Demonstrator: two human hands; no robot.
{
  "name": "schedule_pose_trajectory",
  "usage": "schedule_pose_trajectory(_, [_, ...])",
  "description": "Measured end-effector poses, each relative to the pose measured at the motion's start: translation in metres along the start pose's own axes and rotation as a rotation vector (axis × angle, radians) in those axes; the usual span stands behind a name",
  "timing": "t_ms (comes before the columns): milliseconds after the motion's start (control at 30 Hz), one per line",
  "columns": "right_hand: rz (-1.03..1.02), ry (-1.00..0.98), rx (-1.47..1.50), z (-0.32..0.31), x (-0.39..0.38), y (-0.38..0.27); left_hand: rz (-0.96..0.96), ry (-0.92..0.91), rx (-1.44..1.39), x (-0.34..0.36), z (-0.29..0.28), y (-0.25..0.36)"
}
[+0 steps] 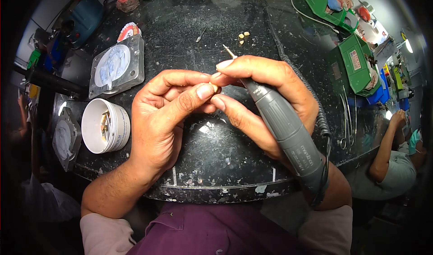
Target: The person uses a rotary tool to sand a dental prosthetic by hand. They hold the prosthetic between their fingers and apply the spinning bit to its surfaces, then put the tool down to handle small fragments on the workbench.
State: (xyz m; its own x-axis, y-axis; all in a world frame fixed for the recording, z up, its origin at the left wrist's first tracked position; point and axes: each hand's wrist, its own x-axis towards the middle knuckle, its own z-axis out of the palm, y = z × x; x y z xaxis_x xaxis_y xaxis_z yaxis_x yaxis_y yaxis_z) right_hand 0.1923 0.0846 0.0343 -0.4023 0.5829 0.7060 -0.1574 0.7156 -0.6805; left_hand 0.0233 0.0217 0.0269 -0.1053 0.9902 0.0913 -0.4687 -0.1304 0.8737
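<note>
My left hand (167,106) pinches a small gold dental crown (215,88) between thumb and fingertips, which cover most of it. Wrapped in my right hand (270,88) is a grey rotary handpiece (288,133), its thin bur (229,51) pointing up and away to the left. The bur tip is clear of the crown. My right thumb and fingertips meet the left fingertips around the crown. Beyond my hands, several loose gold crowns (241,36) lie on the black bench (180,16), and a separate bur (201,34) rests to their left.
A white tub (97,126) with small metal pieces stands left of my left hand. Behind it are a metal flask (137,59) and a dental cast (129,30). Right are a coiled cord (321,115), scissor-like tools (347,120) and green bins (356,66). Another person's arm (383,151) shows far right.
</note>
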Motion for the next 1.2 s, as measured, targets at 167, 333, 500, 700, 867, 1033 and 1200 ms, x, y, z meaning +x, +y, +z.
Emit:
schedule_pose_trajectory(167, [-0.079,0.019,-0.056,0.000,-0.002,0.003,0.010,-0.060,-0.082,-0.001,0.002,0.000])
schedule_pose_trajectory(333, [-0.036,0.059,-0.004,0.003,-0.002,0.000,-0.023,-0.074,-0.139,-0.003,-0.001,0.001])
schedule_pose_trajectory(500, [-0.100,0.054,-0.033,0.003,-0.004,0.003,-0.065,-0.126,-0.223,-0.001,-0.006,0.000])
schedule_pose_trajectory(700, [-0.207,0.069,-0.144,-0.001,-0.004,0.004,-0.142,-0.102,-0.225,-0.003,-0.001,0.002])
schedule_pose_trajectory(867, [-0.302,0.038,-0.221,-0.005,-0.002,0.004,-0.143,-0.125,-0.333,-0.001,-0.003,0.002])
schedule_pose_trajectory(1033, [-0.268,-0.023,-0.285,-0.009,-0.001,0.000,-0.074,-0.122,-0.276,-0.004,-0.003,-0.001])
schedule_pose_trajectory(1200, [-0.304,-0.024,-0.293,-0.010,-0.001,0.003,-0.065,-0.027,-0.123,-0.007,0.006,0.005])
